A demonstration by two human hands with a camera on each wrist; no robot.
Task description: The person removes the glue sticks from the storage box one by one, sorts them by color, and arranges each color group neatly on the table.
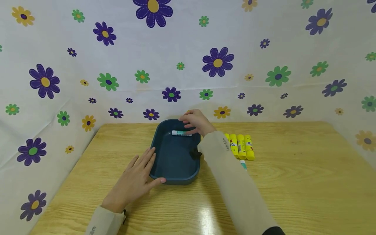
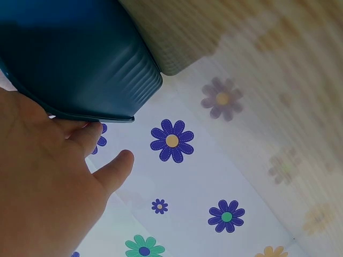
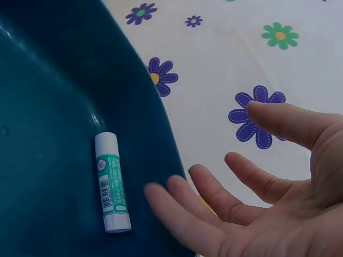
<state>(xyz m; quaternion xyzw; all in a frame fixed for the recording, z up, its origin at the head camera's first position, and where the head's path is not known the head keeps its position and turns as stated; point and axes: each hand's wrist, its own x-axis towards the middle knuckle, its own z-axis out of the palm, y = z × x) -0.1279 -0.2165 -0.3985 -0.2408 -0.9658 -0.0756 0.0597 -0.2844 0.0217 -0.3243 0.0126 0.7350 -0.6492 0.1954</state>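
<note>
A dark blue plastic bin (image 1: pixel 176 156) stands on the wooden table. Inside it, near the far wall, lies a white and green glue stick (image 1: pixel 178 133), its label facing up in the right wrist view. My right hand (image 1: pixel 197 121) hovers over the bin's far right corner with fingers spread and nothing in them; the glue stick (image 3: pixel 111 184) lies apart from the fingertips in the right wrist view. My left hand (image 1: pixel 136 176) rests along the near left side of the bin, fingers touching its rim and thumb at the near edge.
To the right of the bin, several yellow glue sticks (image 1: pixel 241 147) lie side by side, partly hidden by the right sleeve (image 1: pixel 232 176). Another white and green stick (image 1: pixel 243 164) peeks out below them. A flower-patterned cloth (image 1: pixel 188 49) hangs behind the table.
</note>
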